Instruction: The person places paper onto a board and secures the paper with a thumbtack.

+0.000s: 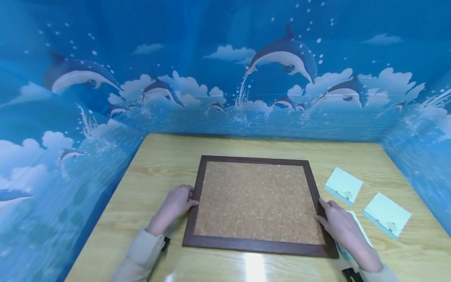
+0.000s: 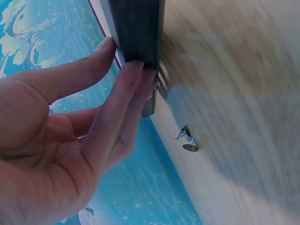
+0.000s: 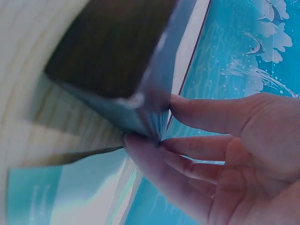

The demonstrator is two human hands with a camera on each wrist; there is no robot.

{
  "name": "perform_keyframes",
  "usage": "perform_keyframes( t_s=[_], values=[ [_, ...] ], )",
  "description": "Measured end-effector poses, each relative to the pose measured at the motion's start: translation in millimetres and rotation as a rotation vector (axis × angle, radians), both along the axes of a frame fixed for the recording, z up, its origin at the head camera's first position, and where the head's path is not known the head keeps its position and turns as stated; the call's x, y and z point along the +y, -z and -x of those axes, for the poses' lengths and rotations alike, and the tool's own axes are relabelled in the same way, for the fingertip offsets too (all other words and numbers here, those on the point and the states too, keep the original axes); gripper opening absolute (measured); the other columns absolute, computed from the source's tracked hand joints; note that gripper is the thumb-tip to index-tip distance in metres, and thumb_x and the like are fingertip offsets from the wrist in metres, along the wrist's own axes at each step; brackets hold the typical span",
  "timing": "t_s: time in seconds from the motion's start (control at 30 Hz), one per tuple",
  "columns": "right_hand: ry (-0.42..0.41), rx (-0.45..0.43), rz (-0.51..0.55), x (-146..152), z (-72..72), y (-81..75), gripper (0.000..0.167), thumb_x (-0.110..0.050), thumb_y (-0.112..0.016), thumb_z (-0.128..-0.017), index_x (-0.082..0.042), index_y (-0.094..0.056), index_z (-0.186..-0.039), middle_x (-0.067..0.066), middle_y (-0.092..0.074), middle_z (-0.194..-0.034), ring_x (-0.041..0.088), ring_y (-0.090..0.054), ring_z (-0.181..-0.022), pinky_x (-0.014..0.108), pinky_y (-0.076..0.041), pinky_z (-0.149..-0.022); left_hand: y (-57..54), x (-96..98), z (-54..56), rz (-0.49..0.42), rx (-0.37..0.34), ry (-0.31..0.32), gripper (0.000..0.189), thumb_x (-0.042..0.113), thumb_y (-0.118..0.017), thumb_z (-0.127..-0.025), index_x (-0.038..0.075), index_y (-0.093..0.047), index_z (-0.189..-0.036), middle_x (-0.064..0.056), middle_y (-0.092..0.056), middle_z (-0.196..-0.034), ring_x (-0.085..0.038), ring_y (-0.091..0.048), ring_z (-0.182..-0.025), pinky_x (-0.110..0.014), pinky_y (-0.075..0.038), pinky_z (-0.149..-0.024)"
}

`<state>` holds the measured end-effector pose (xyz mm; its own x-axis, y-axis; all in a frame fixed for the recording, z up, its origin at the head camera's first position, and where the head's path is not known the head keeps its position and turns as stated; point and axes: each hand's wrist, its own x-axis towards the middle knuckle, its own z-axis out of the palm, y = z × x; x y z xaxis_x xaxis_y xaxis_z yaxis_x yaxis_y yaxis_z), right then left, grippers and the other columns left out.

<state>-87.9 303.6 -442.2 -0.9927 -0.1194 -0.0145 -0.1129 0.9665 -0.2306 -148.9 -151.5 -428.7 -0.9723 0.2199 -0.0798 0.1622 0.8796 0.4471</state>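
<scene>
A corkboard (image 1: 258, 201) with a dark brown frame lies flat before me, at or just above the tabletop. My left hand (image 1: 177, 201) grips its left side, thumb on the frame's face and fingers against the outer edge. The left wrist view shows those fingertips (image 2: 136, 68) on the dark frame (image 2: 136, 28). On the right side of the board my right hand (image 1: 340, 225) pinches the frame in the same way. Close up in the right wrist view, the thumb and fingers of my right hand (image 3: 206, 150) meet at the frame's edge (image 3: 108, 51).
Pale blue note sheets (image 1: 343, 185) (image 1: 386, 215) lie right of the board; another sheet (image 1: 359, 227) is partly under my right arm. A small metallic tack-like piece (image 2: 190, 140) is on the table (image 1: 169, 156) near my left hand. A dolphin-print backdrop (image 1: 225, 78) surrounds the table.
</scene>
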Motion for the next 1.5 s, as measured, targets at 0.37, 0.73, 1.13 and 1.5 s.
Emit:
perform_keyframes(
  t_s=[0.37, 0.73, 1.13, 1.5],
  values=[
    [0.024, -0.033, 0.125, 21.5, -2.6, -8.0, 0.055, -0.019, -0.073, -0.106, 0.016, -0.056, -0.145, 0.041, -0.063, -0.128, 0.033, -0.072, -0.08, 0.045, -0.055, -0.058, 2.6, -3.9, -5.8, -0.037, 0.049, 0.02, 0.025, 0.015, -0.091, -0.09, 0.001, -0.07, -0.094, -0.003, -0.062, -0.081, -0.018, -0.057, -0.073, -0.04, -0.053, -0.069],
    [0.127, -0.055, 0.028, 72.0, -16.3, -4.1, 0.07, -0.024, -0.085, -0.096, 0.021, -0.052, -0.139, 0.049, -0.055, -0.123, 0.061, -0.063, -0.094, 0.064, -0.056, -0.07, 3.6, -5.3, -6.9, -0.032, 0.067, 0.028, 0.028, 0.016, -0.091, -0.09, 0.005, -0.066, -0.09, -0.002, -0.06, -0.08, -0.017, -0.056, -0.072, -0.041, -0.053, -0.068],
    [0.102, -0.117, 0.076, 80.5, -18.6, 8.1, 0.093, -0.028, -0.098, -0.077, 0.015, -0.05, -0.145, 0.054, -0.047, -0.126, 0.07, -0.057, -0.102, 0.075, -0.054, -0.077, 2.1, -4.5, -6.5, -0.028, 0.085, 0.034, 0.028, 0.015, -0.091, -0.09, 0.003, -0.067, -0.091, -0.004, -0.06, -0.081, -0.02, -0.057, -0.073, -0.043, -0.054, -0.07],
    [0.144, -0.277, 0.149, 90.9, -16.8, 5.6, 0.098, -0.038, -0.096, -0.082, 0.014, -0.043, -0.145, 0.038, -0.064, -0.11, 0.053, -0.06, -0.103, 0.065, -0.055, -0.077, 0.6, -3.7, -5.2, -0.021, 0.027, 0.018, 0.026, 0.018, -0.089, -0.092, 0.004, -0.067, -0.092, -0.003, -0.06, -0.084, -0.019, -0.056, -0.075, -0.041, -0.053, -0.07]
  ],
)
